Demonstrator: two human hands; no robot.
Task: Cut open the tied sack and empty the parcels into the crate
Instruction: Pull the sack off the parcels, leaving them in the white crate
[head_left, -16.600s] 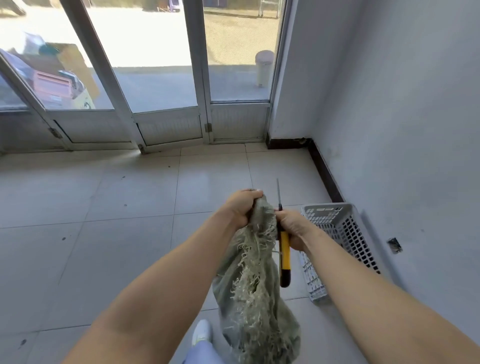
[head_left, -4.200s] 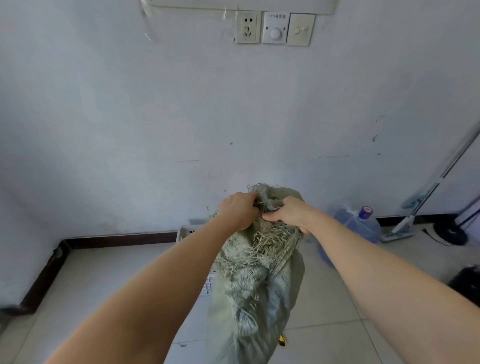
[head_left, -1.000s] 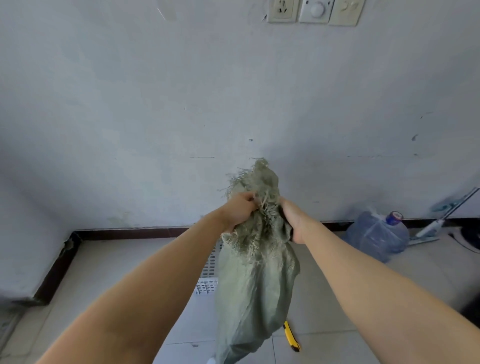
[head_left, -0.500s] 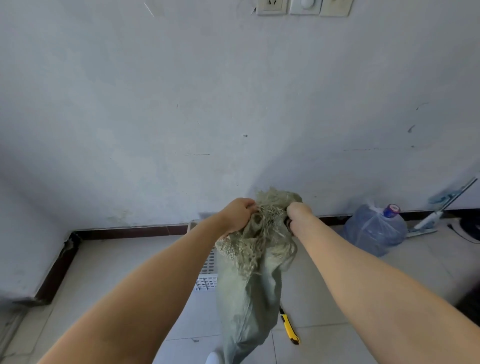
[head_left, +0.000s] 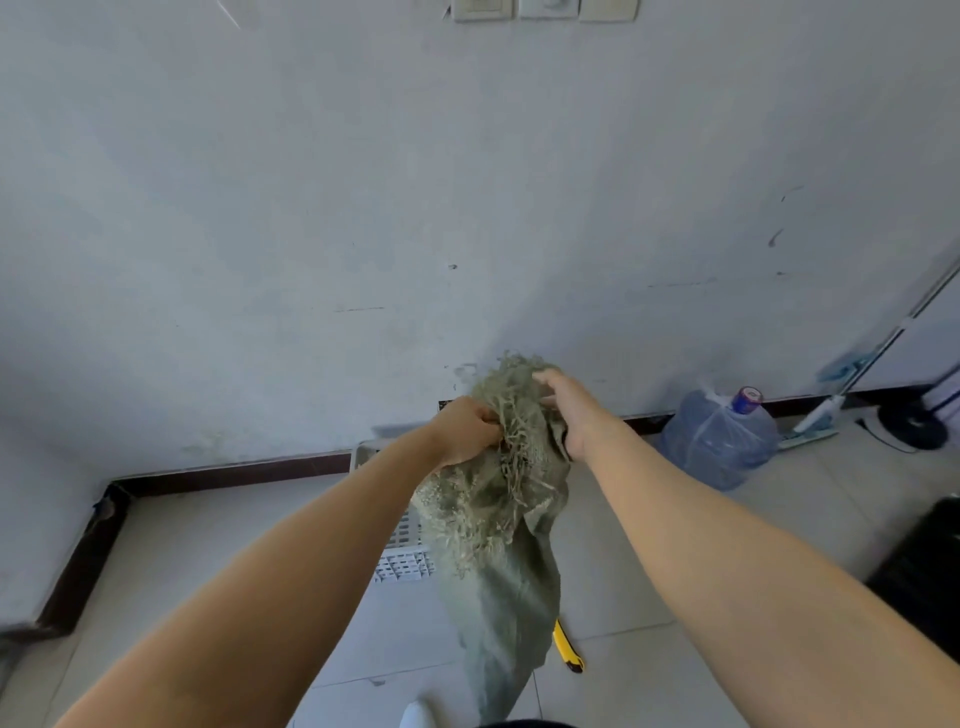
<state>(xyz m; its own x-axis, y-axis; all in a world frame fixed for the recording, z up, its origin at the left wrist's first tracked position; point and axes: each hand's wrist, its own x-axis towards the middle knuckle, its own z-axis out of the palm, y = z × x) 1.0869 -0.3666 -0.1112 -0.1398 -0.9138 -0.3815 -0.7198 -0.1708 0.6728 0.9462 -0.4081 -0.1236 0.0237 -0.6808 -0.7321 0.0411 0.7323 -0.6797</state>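
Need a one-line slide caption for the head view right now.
Left hand grips the frayed green sack while the right hand rests on its top, above the white crate; yellow knife on the floor.

Single head view — close, looking forward and down at the wall (head_left: 363, 182).

One sack (head_left: 498, 519), one crate (head_left: 402, 558), one knife (head_left: 566, 649)

Olive-green sack (head_left: 506, 597), white crate (head_left: 402, 564), yellow knife (head_left: 566, 647)
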